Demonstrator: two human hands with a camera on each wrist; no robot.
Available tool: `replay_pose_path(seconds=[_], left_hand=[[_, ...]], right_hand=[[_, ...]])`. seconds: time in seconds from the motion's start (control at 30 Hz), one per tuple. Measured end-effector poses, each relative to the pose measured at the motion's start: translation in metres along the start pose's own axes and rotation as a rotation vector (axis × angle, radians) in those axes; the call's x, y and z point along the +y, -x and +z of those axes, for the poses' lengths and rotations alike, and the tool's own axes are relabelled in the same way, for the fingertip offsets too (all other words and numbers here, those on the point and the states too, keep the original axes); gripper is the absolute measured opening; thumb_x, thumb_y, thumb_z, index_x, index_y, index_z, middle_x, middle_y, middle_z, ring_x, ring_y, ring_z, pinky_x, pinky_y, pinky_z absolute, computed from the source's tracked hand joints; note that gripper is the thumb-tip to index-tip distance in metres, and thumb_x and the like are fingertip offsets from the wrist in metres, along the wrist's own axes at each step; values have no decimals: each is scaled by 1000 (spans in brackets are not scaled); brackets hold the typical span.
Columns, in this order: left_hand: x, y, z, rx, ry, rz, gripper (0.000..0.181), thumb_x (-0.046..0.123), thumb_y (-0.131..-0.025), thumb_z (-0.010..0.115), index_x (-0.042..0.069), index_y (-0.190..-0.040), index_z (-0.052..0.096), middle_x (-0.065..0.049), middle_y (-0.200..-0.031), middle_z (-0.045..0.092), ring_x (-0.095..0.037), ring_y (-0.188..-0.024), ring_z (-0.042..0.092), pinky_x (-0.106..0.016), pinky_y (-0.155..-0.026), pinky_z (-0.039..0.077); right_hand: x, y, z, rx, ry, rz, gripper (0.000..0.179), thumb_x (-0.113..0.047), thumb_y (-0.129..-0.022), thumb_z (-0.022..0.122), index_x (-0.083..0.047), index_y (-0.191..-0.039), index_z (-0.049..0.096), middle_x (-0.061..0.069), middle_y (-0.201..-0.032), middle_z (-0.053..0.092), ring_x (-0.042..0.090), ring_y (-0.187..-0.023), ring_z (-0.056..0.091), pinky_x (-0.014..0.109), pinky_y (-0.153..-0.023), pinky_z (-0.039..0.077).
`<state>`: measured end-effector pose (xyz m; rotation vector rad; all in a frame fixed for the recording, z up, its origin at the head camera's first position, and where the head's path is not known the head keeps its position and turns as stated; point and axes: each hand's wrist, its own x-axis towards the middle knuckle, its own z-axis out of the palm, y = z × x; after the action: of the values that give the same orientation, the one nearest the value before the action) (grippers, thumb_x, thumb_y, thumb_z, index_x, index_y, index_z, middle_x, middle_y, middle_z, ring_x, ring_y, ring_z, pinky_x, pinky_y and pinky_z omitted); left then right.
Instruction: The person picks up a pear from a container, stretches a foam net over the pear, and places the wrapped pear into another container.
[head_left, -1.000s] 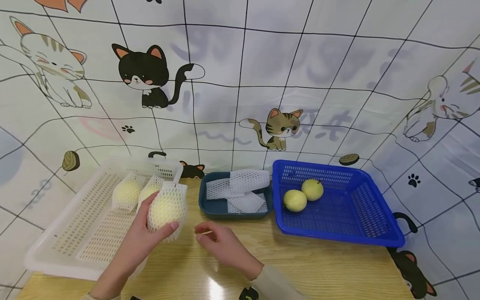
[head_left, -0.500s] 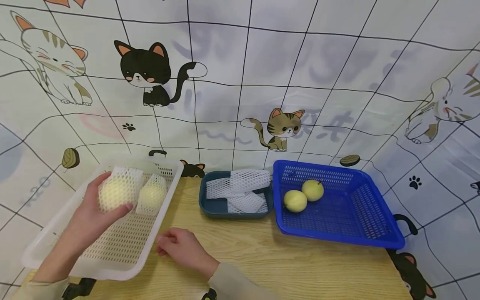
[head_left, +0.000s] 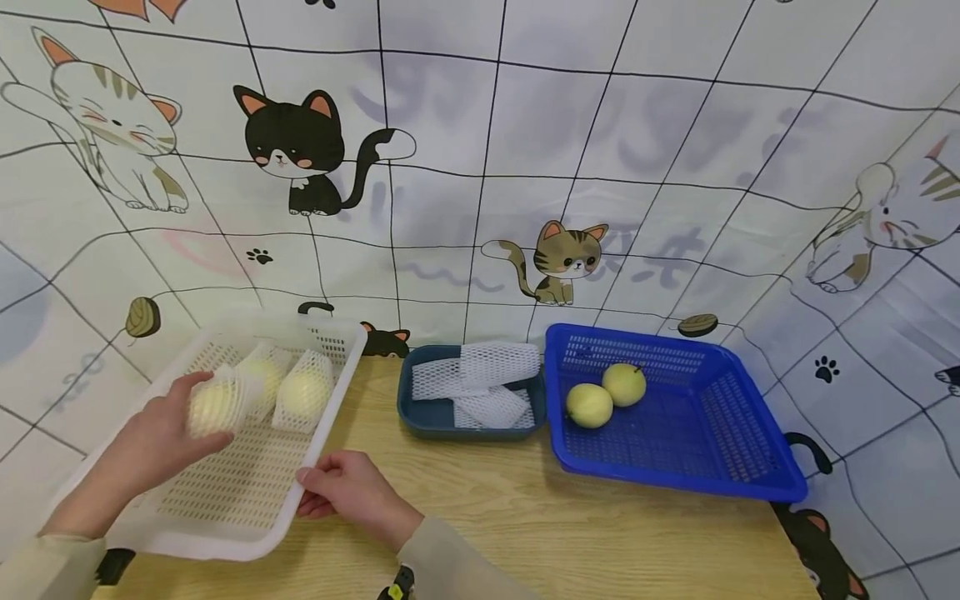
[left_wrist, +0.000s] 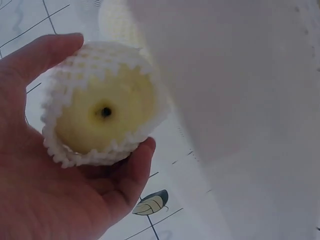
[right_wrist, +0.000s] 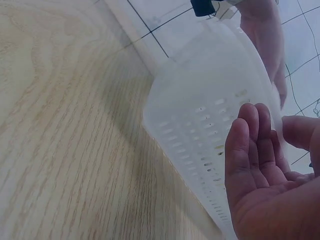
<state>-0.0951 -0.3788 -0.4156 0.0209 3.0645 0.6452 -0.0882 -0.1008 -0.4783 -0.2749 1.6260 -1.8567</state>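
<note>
My left hand (head_left: 150, 437) holds a yellow pear (head_left: 216, 406) in a white foam net, low over the left part of the white plastic basket (head_left: 213, 546). In the left wrist view, the pear's bare end (left_wrist: 92, 112) with a dark dimple shows through the net's opening, thumb and fingers around it. Two more netted pears, one (head_left: 264, 375) behind it and one (head_left: 303, 390) to the right, lie in the basket. At the basket's right rim, my right hand (head_left: 360, 492) pinches the edge, its thumb over the top and its fingers along the outer wall (right_wrist: 200, 135).
A dark teal tray (head_left: 472, 432) with several white foam nets (head_left: 498, 362) stands mid-table at the back. Right of it, a blue basket (head_left: 675, 477) contains two bare pears (head_left: 588, 406). A cat-patterned curtain (head_left: 450, 125) hangs behind the wooden table (head_left: 600, 533).
My left hand has carried the netted pear left into the white basket and lowered it there. My right hand has moved left from mid-table to the basket's rim and taken hold of it.
</note>
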Motion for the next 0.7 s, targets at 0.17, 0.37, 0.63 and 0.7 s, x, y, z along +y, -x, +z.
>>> replay_pose_path(seconds=[0.17,0.37,0.63,0.7], left_hand=[[-11,0,11,-97,-43,-2,95,31,-82,86,-15,-141,27,-29,-80,58,-41,-73,61,-55,-60,49],[-21,0,23,-154,-83,-23,91,30,-79,87,-12,-133,27,-36,-83,56,-46,-76,60,-57,-62,50],[-33,3,33,-263,-54,-136,97,33,-78,87,-10,-135,20,-45,-96,48,-47,-81,57,-57,-66,50],[-34,3,34,-263,-50,-146,98,32,-77,87,-10,-135,19,-45,-96,47,-47,-82,56,-57,-66,50]], right_hand=[[1,-1,-1,-10,-1,9,16,-20,-102,67,-5,-95,69,9,-81,75,14,-73,72,29,-70,61],[0,-3,-1,-16,3,20,15,-19,-102,67,-6,-93,68,8,-79,75,13,-71,70,28,-68,60],[0,-4,-1,-24,3,42,16,-19,-102,68,-7,-92,67,9,-79,75,14,-71,70,29,-68,61],[0,-4,-2,-22,9,48,16,-20,-102,68,-7,-93,68,9,-80,75,15,-72,71,30,-69,61]])
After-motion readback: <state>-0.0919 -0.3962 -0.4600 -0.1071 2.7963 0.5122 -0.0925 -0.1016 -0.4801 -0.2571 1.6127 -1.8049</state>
